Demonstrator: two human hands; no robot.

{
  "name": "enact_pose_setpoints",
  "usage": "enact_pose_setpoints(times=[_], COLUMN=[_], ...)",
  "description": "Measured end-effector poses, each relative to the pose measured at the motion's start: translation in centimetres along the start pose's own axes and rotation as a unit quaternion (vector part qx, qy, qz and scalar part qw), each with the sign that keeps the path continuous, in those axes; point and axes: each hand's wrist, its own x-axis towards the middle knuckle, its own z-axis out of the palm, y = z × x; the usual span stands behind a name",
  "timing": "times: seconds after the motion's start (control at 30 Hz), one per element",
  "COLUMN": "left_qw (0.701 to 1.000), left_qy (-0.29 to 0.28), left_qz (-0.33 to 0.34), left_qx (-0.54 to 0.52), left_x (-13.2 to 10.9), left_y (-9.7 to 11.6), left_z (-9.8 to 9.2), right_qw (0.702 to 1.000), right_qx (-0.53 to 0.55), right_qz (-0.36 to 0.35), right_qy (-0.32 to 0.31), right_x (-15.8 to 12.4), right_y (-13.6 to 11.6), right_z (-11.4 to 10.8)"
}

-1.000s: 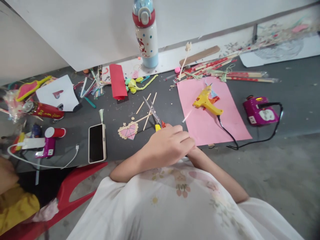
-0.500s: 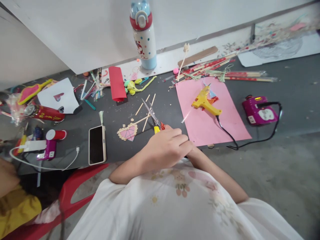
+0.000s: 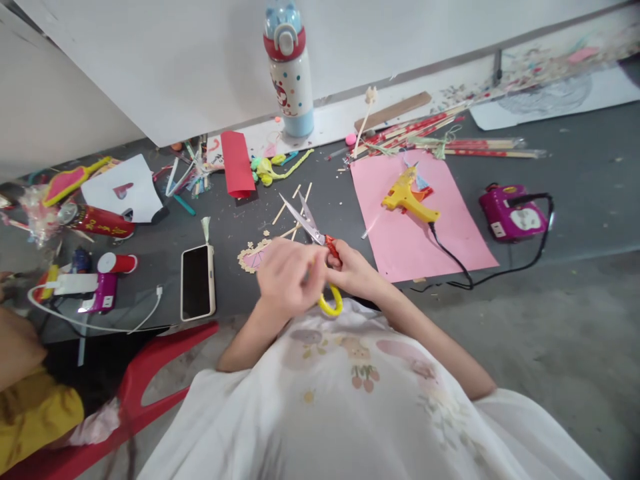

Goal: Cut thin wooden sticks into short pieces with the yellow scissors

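My right hand (image 3: pixel 353 267) is closed around the red handle of a pair of scissors (image 3: pixel 313 232). The blades point away and to the left, slightly apart. The yellow finger loop hangs below, near my shirt. My left hand (image 3: pixel 290 277), partly blurred, is held with curled fingers against the yellow handle side. Whatever may be between those fingers is hidden. Behind my left hand lies a pink paper heart (image 3: pixel 255 257) edged with small beige pieces, partly covered. Thin wooden sticks (image 3: pixel 287 203) lie beneath and beyond the blades.
On the right, a yellow glue gun (image 3: pixel 410 200) rests on pink paper (image 3: pixel 450 257), its cord running near a purple power adapter (image 3: pixel 513 213). A phone (image 3: pixel 197 283) lies left. A bottle (image 3: pixel 291 87) stands behind. Another person's arm (image 3: pixel 17 350) shows at far left.
My left hand has moved left off my right hand, uncovering it and the yellow loop. It now covers part of the heart. The scissors have shifted slightly.
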Motion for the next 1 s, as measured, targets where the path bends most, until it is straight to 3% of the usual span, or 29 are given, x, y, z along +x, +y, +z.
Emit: enact_pose_setpoints(times=[0.07,0.17,0.3,0.53,0.77,1.0], left_qw=[0.995,0.989,0.990,0.994,0.992,0.982], left_qy=[0.041,-0.002,-0.080,-0.059,-0.081,-0.130], left_qz=[-0.079,-0.128,-0.095,-0.084,-0.092,-0.137], left_qx=[0.049,0.078,0.065,0.030,0.027,0.004], left_x=[-0.6,-1.3,-1.9,-2.1,-1.4,-0.3], left_y=[-1.5,-3.3,-4.3,-5.1,-5.1,-5.5], left_z=[-0.1,0.4,1.5,2.6,3.0,3.4], right_qw=[0.999,0.999,1.000,0.998,0.985,0.967], right_qx=[0.026,0.033,0.016,0.037,0.143,0.213], right_qz=[0.010,0.006,-0.003,0.002,0.001,0.040], right_qy=[-0.026,-0.025,-0.024,-0.052,-0.101,-0.137], right_x=[-0.1,-0.7,-1.3,-1.3,-0.5,0.4], right_y=[-0.2,-0.7,-1.3,-1.1,1.1,0.7], right_z=[-0.7,-1.2,-1.5,-1.6,-1.9,-2.6])
